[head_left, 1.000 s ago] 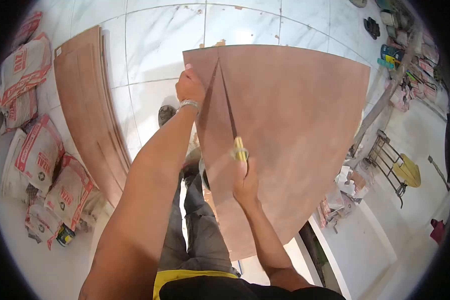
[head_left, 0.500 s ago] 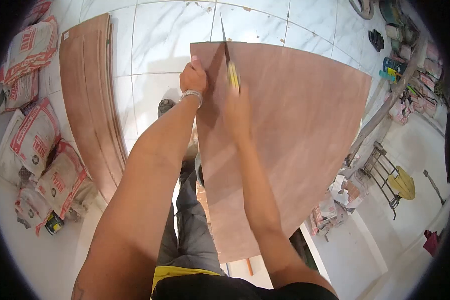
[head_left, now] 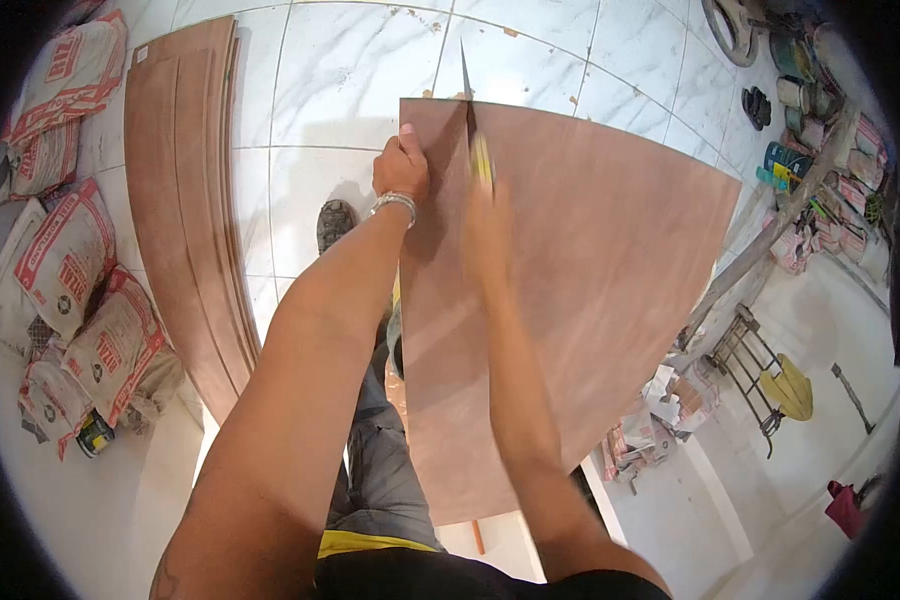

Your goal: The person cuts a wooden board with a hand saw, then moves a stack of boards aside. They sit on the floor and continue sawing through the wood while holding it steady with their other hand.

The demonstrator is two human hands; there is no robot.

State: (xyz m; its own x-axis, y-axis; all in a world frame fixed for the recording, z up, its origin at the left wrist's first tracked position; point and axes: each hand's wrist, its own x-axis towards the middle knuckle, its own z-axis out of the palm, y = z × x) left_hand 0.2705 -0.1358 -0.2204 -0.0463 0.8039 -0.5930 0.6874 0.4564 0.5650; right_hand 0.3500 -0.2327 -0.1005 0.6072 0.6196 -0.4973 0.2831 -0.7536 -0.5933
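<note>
A large brown plywood sheet (head_left: 580, 260) stretches out in front of me, its far edge over the tiled floor. My left hand (head_left: 402, 168) is closed on the sheet's left edge near the far corner, thumb on top; the fingers underneath are hidden. Just right of it, my right hand (head_left: 487, 215), smeared by motion, grips the yellow-and-black handle of a handsaw (head_left: 483, 160). The narrow blade crosses the sheet's far edge and its tip points away from me over the tiles. A dark shadow falls on the plywood between both hands.
Long plywood panels (head_left: 175, 200) lie stacked at left, beside several cement bags (head_left: 65, 255). At right are a wooden pole (head_left: 770, 235), a hand truck (head_left: 745, 365), a yellow shovel blade (head_left: 790, 390) and dark slippers (head_left: 755, 108). My shoe (head_left: 336, 222) is below my left hand.
The whole view has shifted a little, so the sheet and both hands appear slightly further right and lower. Both grips are unchanged, and the saw still crosses the far edge.
</note>
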